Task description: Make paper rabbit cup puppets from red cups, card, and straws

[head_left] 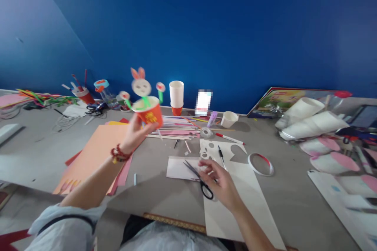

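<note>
My left hand (137,131) is closed round an orange paper cup (151,117), raised above the table. From the cup rises a white rabbit head (141,87) with orange ears. Two green arms (160,97) with round white paws stick out at its sides. My right hand (219,182) is at the scissors (194,170), its fingers loosely bent and apart, covering part of the black handles. Whether it touches them is hard to tell. Under the blades is a white card (176,168). A large white sheet (244,200) with cut-out holes extends beneath my right hand.
Coloured paper (97,153) is stacked at left. Behind are coloured sticks (182,127), stacked cups (176,96), a phone (204,102) and a lone white cup (229,119). A tape ring (260,164) and bagged cups (312,125) are at right.
</note>
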Motion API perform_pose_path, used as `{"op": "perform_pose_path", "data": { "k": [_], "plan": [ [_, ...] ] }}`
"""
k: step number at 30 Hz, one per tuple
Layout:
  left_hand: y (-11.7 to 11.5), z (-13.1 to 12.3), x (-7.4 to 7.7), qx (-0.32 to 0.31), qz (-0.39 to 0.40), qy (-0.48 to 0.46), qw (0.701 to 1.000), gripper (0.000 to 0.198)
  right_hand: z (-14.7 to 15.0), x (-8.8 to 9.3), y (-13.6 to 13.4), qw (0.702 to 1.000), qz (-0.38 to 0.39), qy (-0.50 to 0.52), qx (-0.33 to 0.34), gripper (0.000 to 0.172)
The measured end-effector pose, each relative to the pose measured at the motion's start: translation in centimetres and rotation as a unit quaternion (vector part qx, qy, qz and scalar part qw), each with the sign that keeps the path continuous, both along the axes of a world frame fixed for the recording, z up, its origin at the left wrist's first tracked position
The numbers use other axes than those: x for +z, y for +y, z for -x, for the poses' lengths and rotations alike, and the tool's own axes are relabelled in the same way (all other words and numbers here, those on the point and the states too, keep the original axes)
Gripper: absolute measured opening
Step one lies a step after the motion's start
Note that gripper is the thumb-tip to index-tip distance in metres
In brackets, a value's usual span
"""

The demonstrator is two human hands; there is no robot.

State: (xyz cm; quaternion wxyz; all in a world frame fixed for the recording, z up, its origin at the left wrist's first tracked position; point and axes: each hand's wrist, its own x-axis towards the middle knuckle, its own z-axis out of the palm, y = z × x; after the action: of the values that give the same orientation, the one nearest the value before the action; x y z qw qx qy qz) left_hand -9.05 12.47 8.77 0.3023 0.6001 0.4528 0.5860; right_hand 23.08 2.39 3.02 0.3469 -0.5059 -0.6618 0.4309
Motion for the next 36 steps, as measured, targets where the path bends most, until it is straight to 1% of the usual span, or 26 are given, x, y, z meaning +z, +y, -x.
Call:
{"op": "perform_pose_path", "data": {
  "k": [3, 4, 6, 8, 10, 11, 12, 13, 14, 15, 16, 17, 19, 21, 22, 24, 25, 27, 29, 31, 34, 36],
  "plan": [
    [-3.8, -5.4, -2.1, -0.103, 0.060, 0.075, 0.990, 0.061, 2.5, 0.4, 0.7, 0.998, -0.048, 0.048, -0.002, 0.053],
    [-4.9, -6.7, -2.6, -0.130, 0.068, 0.099, 0.984, 0.063, 3.3, 0.6, 0.9, 0.996, -0.072, 0.060, -0.003, 0.058],
    [-6.4, -8.4, -3.1, -0.157, 0.068, 0.123, 0.977, 0.065, 4.5, 0.8, 1.1, 0.992, -0.105, 0.073, 0.000, 0.060],
    [-7.2, -8.8, -3.3, -0.194, 0.083, 0.115, 0.971, 0.063, 5.2, 0.9, 1.2, 0.991, -0.114, 0.074, 0.002, 0.057],
    [-7.3, -8.1, -3.4, -0.237, 0.091, 0.110, 0.961, 0.067, 5.3, 0.9, 1.1, 0.991, -0.118, 0.067, -0.009, 0.056],
    [-7.1, -7.4, -3.5, -0.242, 0.083, 0.110, 0.960, 0.070, 5.3, 0.8, 1.0, 0.990, -0.120, 0.067, -0.015, 0.057],
    [-6.7, -6.5, -3.7, -0.230, 0.065, 0.118, 0.964, 0.074, 5.2, 0.8, 1.0, 0.990, -0.121, 0.070, -0.016, 0.058],
    [-6.1, -5.6, -4.0, -0.182, 0.036, 0.114, 0.976, 0.074, 5.1, 0.8, 1.0, 0.990, -0.121, 0.078, -0.013, 0.058],
    [-5.4, -4.5, -4.3, -0.101, 0.000, 0.111, 0.989, 0.068, 5.1, 0.9, 1.1, 0.989, -0.119, 0.085, -0.011, 0.058],
    [-4.6, -3.4, -4.6, 0.002, -0.028, 0.119, 0.992, 0.060, 5.1, 0.9, 1.2, 0.989, -0.116, 0.089, -0.011, 0.057],
    [-3.8, -2.3, -4.9, 0.104, -0.055, 0.118, 0.986, 0.056, 5.2, 1.0, 1.3, 0.990, -0.111, 0.090, -0.012, 0.056],
    [-2.8, -1.2, -5.2, 0.166, -0.073, 0.117, 0.976, 0.059, 5.4, 1.1, 1.4, 0.990, -0.106, 0.090, -0.012, 0.053],
    [-0.9, 0.6, -5.8, 0.225, -0.092, 0.134, 0.961, 0.072, 5.8, 1.4, 1.6, 0.990, -0.094, 0.106, -0.001, 0.049],
    [1.0, 2.0, -6.4, 0.277, -0.065, 0.130, 0.950, 0.078, 6.2, 1.6, 1.6, 0.985, -0.089, 0.148, 0.022, 0.049],
    [1.9, 2.5, -6.8, 0.290, -0.027, 0.124, 0.948, 0.085, 6.2, 1.8, 1.6, 0.981, -0.088, 0.168, 0.031, 0.050],
    [3.5, 3.4, -7.5, 0.260, 0.066, 0.128, 0.955, 0.105, 6.0, 2.0, 1.5, 0.978, -0.087, 0.187, 0.034, 0.052],
    [4.3, 3.8, -7.8, 0.247, 0.083, 0.126, 0.957, 0.107, 5.6, 2.0, 1.4, 0.978, -0.085, 0.187, 0.032, 0.052],
    [5.4, 4.3, -8.2, 0.220, 0.107, 0.124, 0.962, 0.101, 4.8, 2.0, 1.3, 0.980, -0.079, 0.180, 0.020, 0.051],
    [6.5, 4.7, -8.0, 0.213, 0.107, 0.121, 0.964, 0.092, 3.9, 1.8, 1.2, 0.982, -0.077, 0.170, 0.003, 0.051],
    [7.8, 4.7, -7.3, 0.223, 0.096, 0.118, 0.963, 0.087, 3.2, 1.5, 1.2, 0.984, -0.077, 0.163, -0.007, 0.051],
    [10.6, 4.0, -5.9, 0.243, 0.072, 0.118, 0.960, 0.090, 2.7, 1.0, 1.1, 0.984, -0.082, 0.157, -0.013, 0.050],
    [12.7, 2.9, -5.5, 0.239, 0.064, 0.122, 0.961, 0.094, 2.6, 0.9, 1.0, 0.985, -0.082, 0.153, -0.017, 0.049]
  ]
}}
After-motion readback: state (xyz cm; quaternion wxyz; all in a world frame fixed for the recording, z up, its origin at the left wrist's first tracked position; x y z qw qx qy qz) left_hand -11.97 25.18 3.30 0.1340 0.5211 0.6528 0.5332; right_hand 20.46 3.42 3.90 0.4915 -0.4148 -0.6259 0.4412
